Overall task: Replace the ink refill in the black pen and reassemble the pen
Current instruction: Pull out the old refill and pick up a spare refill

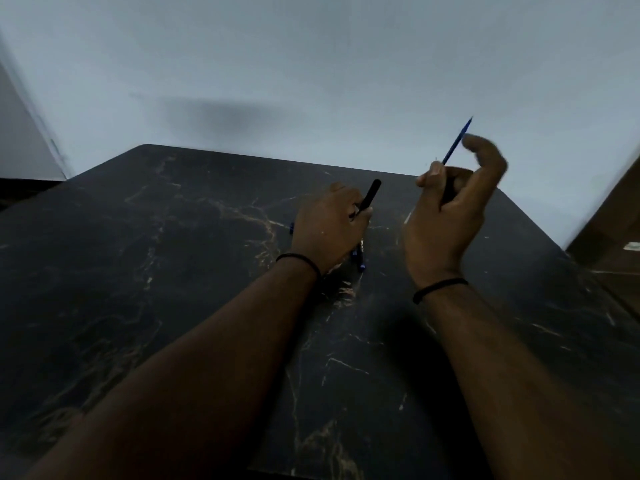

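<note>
Pinching a thin blue refill [458, 140], right hand [446, 216]; left hand [329, 230] clasps matte black barrel [370, 196].

The pen barrel [369, 197] is being held above the desk [173, 271] in the left grip [329, 230], while the refill [458, 140] is being raised in the right grip [450, 209], further right and higher; other pens [360, 261] are lying beneath the left one.

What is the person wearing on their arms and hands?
Both forearms are bare, with no sleeves showing. The left hand and right hand wear no gloves. A thin black band circles the left wrist, and another thin black band circles the right wrist.
</note>
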